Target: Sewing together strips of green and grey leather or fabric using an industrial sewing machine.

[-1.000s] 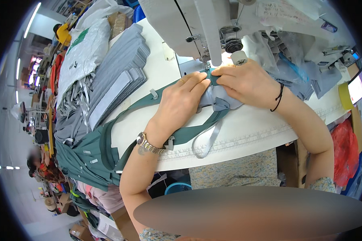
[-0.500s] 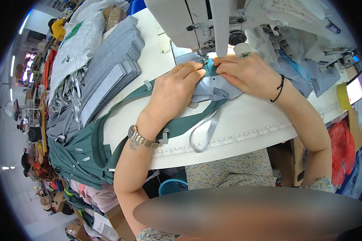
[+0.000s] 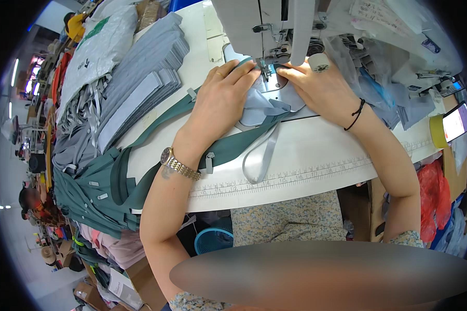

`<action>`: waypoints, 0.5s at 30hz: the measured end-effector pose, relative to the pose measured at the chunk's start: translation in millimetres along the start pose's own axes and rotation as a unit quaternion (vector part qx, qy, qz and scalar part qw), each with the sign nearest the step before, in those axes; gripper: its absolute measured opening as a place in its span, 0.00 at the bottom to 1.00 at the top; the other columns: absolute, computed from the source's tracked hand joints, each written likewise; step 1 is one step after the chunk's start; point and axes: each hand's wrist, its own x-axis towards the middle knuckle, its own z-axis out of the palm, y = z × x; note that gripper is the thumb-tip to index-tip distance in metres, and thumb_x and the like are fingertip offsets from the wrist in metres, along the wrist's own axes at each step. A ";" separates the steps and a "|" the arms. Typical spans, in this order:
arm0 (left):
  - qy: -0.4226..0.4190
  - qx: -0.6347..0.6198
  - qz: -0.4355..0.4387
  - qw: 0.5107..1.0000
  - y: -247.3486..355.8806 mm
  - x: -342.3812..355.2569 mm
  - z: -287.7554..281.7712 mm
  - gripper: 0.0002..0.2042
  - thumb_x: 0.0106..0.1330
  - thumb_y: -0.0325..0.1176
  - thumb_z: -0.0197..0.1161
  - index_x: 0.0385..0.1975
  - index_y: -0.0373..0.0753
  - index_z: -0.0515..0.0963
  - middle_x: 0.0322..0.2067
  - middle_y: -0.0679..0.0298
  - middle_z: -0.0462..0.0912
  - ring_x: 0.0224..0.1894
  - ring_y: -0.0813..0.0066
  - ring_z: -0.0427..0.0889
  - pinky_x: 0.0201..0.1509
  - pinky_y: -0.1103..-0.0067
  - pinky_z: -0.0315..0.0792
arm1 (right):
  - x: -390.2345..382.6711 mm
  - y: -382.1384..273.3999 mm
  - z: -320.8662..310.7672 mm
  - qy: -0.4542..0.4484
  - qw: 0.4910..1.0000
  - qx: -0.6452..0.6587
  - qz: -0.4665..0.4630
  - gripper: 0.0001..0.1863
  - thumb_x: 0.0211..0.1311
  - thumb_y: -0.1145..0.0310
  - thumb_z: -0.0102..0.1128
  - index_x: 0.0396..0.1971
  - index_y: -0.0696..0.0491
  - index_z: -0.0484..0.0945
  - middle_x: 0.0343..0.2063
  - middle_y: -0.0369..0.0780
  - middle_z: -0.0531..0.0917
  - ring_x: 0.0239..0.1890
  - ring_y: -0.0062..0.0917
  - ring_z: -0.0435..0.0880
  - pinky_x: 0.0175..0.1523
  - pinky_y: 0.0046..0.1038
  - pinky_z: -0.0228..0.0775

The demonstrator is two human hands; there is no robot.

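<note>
A sewing machine head (image 3: 270,31) stands over the table, its needle and presser foot (image 3: 265,70) between my hands. My left hand (image 3: 224,96) is closed over green fabric (image 3: 243,62) just left of the foot, hiding most of that piece. My right hand (image 3: 319,90) lies to the right of the foot, fingers stretched toward it, with a dark scrap by the index fingertip. A long green garment band (image 3: 249,142) with pale clips (image 3: 209,161) runs under my left wrist. Pale grey cloth (image 3: 257,106) and a loose grey tape (image 3: 264,160) lie in front of the foot.
Stacked grey cut pieces (image 3: 150,83) and a white plastic bag (image 3: 96,65) fill the table's left. Green garments (image 3: 96,186) hang over its edge. A ruler strip (image 3: 290,179) follows the front edge. At the right are a yellow tape roll (image 3: 438,131) and a phone (image 3: 455,123).
The green fabric has shifted left from beneath the presser foot with my left hand. My right fingers have spread from their pinch, and the metal plate by the foot now shows. The whole view has shifted slightly.
</note>
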 end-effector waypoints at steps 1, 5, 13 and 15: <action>-0.002 0.001 -0.001 1.000 -0.8 -1.2 0.2 0.15 0.67 0.26 0.60 0.53 0.38 0.79 0.56 0.58 0.80 0.59 0.53 0.77 0.63 0.65 0.73 | -0.8 -0.3 0.1 -0.015 1.000 -0.022 -0.009 0.14 0.55 0.74 0.61 0.42 0.52 0.84 0.29 0.42 0.85 0.39 0.38 0.80 0.53 0.34 0.72; 0.008 0.003 -0.001 1.000 -2.2 -3.0 -1.1 0.15 0.68 0.26 0.59 0.53 0.37 0.79 0.56 0.58 0.80 0.59 0.53 0.76 0.63 0.65 0.73 | -1.9 -13.8 -12.9 0.005 0.992 0.117 -0.043 0.19 0.53 0.75 0.61 0.47 0.51 0.82 0.38 0.42 0.85 0.40 0.37 0.81 0.58 0.36 0.71; 0.039 -0.232 -0.083 0.968 9.9 -9.1 -25.3 0.19 0.67 0.37 0.61 0.55 0.34 0.78 0.54 0.53 0.81 0.58 0.50 0.77 0.62 0.64 0.70 | -2.8 -31.8 -15.8 -0.036 0.946 0.322 0.022 0.19 0.60 0.78 0.60 0.53 0.54 0.75 0.42 0.45 0.85 0.44 0.40 0.85 0.49 0.33 0.78; 0.054 -0.307 -0.091 0.946 28.4 -12.8 -29.9 0.25 0.65 0.45 0.65 0.56 0.34 0.77 0.43 0.49 0.84 0.54 0.48 0.79 0.59 0.63 0.71 | -1.1 -34.0 -14.8 -0.024 0.930 0.364 0.049 0.18 0.60 0.77 0.61 0.50 0.55 0.75 0.41 0.47 0.85 0.42 0.41 0.86 0.46 0.35 0.79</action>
